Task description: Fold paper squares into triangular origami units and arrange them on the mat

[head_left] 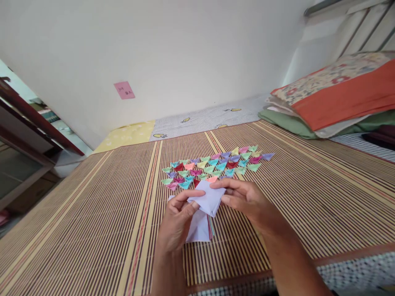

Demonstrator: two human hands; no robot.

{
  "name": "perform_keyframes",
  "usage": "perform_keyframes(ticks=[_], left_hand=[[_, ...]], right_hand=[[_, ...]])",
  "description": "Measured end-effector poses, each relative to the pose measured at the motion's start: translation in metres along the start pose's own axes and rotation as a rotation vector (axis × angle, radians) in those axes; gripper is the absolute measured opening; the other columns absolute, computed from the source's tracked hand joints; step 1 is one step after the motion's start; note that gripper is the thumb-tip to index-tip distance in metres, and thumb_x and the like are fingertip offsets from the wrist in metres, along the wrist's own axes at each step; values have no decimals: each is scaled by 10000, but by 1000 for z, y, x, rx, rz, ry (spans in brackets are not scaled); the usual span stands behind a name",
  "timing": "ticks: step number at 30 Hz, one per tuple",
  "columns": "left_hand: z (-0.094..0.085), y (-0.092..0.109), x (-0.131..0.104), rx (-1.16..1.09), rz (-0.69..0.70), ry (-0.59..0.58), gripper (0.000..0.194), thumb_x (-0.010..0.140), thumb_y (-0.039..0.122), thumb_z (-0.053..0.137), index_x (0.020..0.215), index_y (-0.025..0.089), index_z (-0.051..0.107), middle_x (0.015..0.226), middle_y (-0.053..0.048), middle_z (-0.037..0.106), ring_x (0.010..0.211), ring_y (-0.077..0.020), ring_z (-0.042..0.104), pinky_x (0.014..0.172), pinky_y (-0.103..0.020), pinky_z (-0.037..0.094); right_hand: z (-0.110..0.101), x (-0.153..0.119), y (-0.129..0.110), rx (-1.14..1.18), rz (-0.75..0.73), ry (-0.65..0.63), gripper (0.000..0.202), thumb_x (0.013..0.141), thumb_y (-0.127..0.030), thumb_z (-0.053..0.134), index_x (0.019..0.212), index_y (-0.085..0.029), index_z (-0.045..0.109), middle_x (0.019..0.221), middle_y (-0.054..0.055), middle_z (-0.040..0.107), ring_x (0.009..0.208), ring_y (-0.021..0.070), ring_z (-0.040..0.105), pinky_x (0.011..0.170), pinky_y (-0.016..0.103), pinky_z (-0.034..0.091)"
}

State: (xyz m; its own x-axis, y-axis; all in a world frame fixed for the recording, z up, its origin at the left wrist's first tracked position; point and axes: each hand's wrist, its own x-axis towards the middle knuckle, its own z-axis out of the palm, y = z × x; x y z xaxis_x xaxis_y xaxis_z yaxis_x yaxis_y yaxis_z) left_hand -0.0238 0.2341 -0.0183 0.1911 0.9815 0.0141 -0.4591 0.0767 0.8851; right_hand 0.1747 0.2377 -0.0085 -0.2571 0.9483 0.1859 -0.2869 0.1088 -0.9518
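A folded pale lavender paper is held up between both hands, over the striped mat. My left hand pinches its left side between thumb and fingers. On the right side, my right hand grips the paper's edge, with fingertips at the top and the thumb lower down. Beneath the held piece lies a stack of paper sheets, lavender on top, with several colours showing along its right edge. Just beyond the hands, several small folded paper pieces in many colours stand in rows; the nearest ones are partly hidden.
The striped mat covers the bed, with patterned sheet showing along the wall. Folded bedding and an orange floral pillow lie at the right. A pink note is on the wall. Dark-framed furniture stands at the left.
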Motion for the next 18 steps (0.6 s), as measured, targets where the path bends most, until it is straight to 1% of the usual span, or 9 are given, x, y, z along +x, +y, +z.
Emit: perform_keyframes(ticks=[2,4,7,10,11,13,15,18], left_hand=[[-1,-1,-1,33,3,-5,276,678,321,940,921,217,859,869,-73,798,801,-210,706,769,-312,532],[-3,-2,-3,81,-6,-13,286,689,290,934,956,221,861,808,-57,776,752,-196,690,736,-303,526],[-5,-3,-3,126,-23,-35,299,701,245,928,992,230,862,725,-27,735,690,-159,657,690,-265,510],[-5,-4,-2,131,-20,-51,299,683,253,942,969,221,866,828,-44,772,738,-152,670,718,-250,520],[-5,-4,-2,133,-11,-43,273,691,276,939,946,209,868,865,-55,784,768,-159,680,743,-253,527],[-5,-5,0,132,10,-10,225,727,329,918,893,187,867,873,-66,795,806,-170,694,782,-258,535],[-4,-6,0,116,25,26,215,758,364,896,850,173,862,826,-64,797,789,-164,694,776,-246,535],[-3,-7,1,81,14,57,221,743,360,909,832,165,855,798,-59,805,742,-147,695,743,-224,538]], right_hand=[[0,0,0,-13,-6,-2,226,833,-294,754,1043,-224,799,1041,58,744,861,178,690,783,304,567],[0,0,0,-32,-11,2,226,848,-312,751,1050,-222,799,1016,56,740,827,172,678,756,297,561],[0,0,0,-76,-29,9,213,881,-307,710,1054,-223,803,1013,54,749,839,178,672,780,308,556],[-2,0,1,-99,-47,10,218,894,-269,671,1059,-227,807,1038,54,745,883,186,673,814,315,552],[-2,0,2,-91,-44,3,227,888,-257,673,1070,-228,805,1042,55,737,890,188,673,809,313,553],[-3,1,5,-59,-34,-30,250,869,-232,693,1095,-235,798,1045,53,710,901,190,672,794,306,557],[-4,1,9,-32,-30,-67,279,854,-209,718,1120,-248,790,1053,46,675,909,186,669,783,295,560],[-6,2,14,-17,-43,-99,297,840,-199,756,1129,-264,786,1095,41,647,950,184,666,806,287,563]])
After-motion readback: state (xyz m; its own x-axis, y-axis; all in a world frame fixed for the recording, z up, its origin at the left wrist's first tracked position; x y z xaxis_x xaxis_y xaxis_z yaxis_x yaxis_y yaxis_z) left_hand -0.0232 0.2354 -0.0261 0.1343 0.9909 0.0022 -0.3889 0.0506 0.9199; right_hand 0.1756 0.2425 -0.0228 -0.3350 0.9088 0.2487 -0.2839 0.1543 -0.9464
